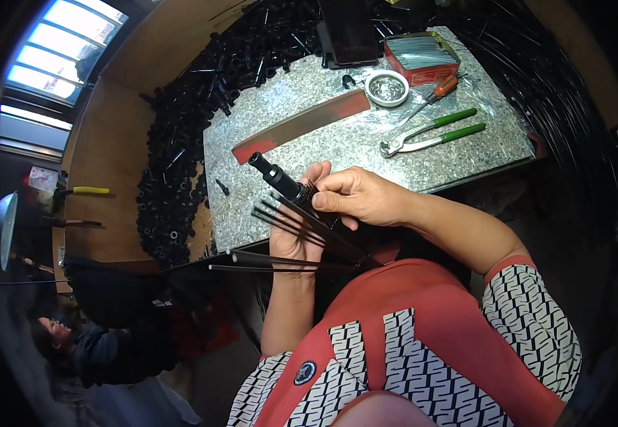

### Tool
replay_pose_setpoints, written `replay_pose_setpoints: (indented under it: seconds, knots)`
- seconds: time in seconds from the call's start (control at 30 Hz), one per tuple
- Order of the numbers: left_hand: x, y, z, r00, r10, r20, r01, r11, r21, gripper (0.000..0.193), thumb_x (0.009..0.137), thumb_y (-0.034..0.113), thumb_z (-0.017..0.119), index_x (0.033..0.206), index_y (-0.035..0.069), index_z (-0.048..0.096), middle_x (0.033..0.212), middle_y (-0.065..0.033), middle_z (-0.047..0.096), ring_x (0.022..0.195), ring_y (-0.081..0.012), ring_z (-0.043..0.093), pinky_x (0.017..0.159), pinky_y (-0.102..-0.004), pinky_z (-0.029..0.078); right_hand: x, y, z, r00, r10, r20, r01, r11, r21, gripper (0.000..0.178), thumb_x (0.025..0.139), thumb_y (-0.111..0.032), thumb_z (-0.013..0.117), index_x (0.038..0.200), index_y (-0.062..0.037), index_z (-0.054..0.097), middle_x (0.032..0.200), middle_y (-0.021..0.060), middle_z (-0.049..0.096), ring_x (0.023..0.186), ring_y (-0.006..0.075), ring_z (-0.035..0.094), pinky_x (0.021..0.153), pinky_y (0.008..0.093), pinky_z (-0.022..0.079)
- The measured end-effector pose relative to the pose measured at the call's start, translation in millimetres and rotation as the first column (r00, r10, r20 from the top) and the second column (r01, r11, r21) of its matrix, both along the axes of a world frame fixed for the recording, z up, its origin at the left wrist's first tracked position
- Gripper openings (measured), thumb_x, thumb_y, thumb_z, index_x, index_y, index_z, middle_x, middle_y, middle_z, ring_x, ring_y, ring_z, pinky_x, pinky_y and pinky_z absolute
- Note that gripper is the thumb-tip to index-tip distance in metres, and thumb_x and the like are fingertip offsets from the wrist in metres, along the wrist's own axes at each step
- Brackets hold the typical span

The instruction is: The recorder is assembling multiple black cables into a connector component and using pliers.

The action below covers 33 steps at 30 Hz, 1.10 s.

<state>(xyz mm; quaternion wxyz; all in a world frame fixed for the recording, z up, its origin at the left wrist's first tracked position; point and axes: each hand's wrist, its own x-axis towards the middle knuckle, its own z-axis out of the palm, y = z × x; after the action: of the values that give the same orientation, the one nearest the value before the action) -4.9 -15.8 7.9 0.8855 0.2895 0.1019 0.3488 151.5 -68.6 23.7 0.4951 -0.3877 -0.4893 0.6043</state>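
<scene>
A black umbrella frame lies across my hands, its stepped tube pointing up and to the left over the near edge of the bench top. Thin black ribs fan out from it toward the left, some with pale tips. My left hand is closed around the frame from beneath, palm up, partly covered by the ribs. From the right, my right hand pinches the frame with thumb and forefinger where the ribs meet the tube. Whether a small piece sits in that pinch is hidden.
On the speckled bench top lie a flat bar, green-handled pincers, an orange-handled screwdriver, a white bowl and a red box of wires. Black plastic parts heap leftward; black rods lie right. Another person is at lower left.
</scene>
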Motion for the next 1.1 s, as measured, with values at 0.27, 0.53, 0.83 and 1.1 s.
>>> replay_pose_setpoints:
  seconds: [0.27, 0.53, 0.83, 1.1]
  knots:
    - [0, -2, -5, 0.992, 0.11, 0.058, -0.113, 0.993, 0.039, 0.049, 0.087, 0.016, 0.063, 0.127, -0.006, 0.046, 0.133, -0.0253, 0.044, 0.127, -0.0308, 0.042, 0.106, -0.0436, 0.037, -4, 2, -2, 1.0, 0.011, -0.029, -0.012, 0.999, -0.037, 0.037, 0.094, -0.037, 0.053, 0.077, -0.0047, 0.057, 0.066, -0.001, 0.053, 0.048, 0.0054, 0.046, 0.043, 0.0199, 0.037]
    - [-6, 3, -8, 0.999, 0.018, 0.048, -0.021, 0.998, 0.064, 0.052, 0.09, 0.024, 0.057, 0.131, -0.005, 0.042, 0.143, -0.0253, 0.031, 0.133, -0.0302, 0.034, 0.11, -0.0417, 0.031, -5, 5, -4, 0.997, 0.07, -0.038, -0.071, 0.997, -0.042, 0.035, 0.095, -0.036, 0.052, 0.078, -0.0064, 0.051, 0.066, -0.003, 0.047, 0.051, 0.0052, 0.044, 0.046, 0.0196, 0.035]
    - [-5, 9, 3, 0.996, -0.078, 0.031, 0.078, 0.997, 0.009, 0.051, 0.092, 0.026, 0.054, 0.132, -0.004, 0.041, 0.139, -0.0221, 0.037, 0.131, -0.0306, 0.035, 0.11, -0.043, 0.028, -11, 8, -6, 0.999, 0.034, -0.008, -0.033, 0.999, 0.021, 0.037, 0.092, -0.036, 0.056, 0.071, -0.0063, 0.049, 0.063, -0.0011, 0.048, 0.05, 0.0066, 0.042, 0.046, 0.0233, 0.034]
    - [-22, 8, 3, 0.851, 0.524, -0.04, -0.481, 0.807, 0.342, 0.031, 0.094, 0.009, 0.048, 0.121, -0.004, 0.048, 0.113, -0.0133, 0.057, 0.102, -0.02, 0.058, 0.089, -0.03, 0.048, -38, 14, 13, 0.92, -0.327, 0.217, 0.232, 0.9, 0.369, 0.031, 0.091, -0.017, 0.057, 0.07, -0.0004, 0.041, 0.065, 0.0043, 0.036, 0.059, 0.0101, 0.036, 0.054, 0.0284, 0.033]
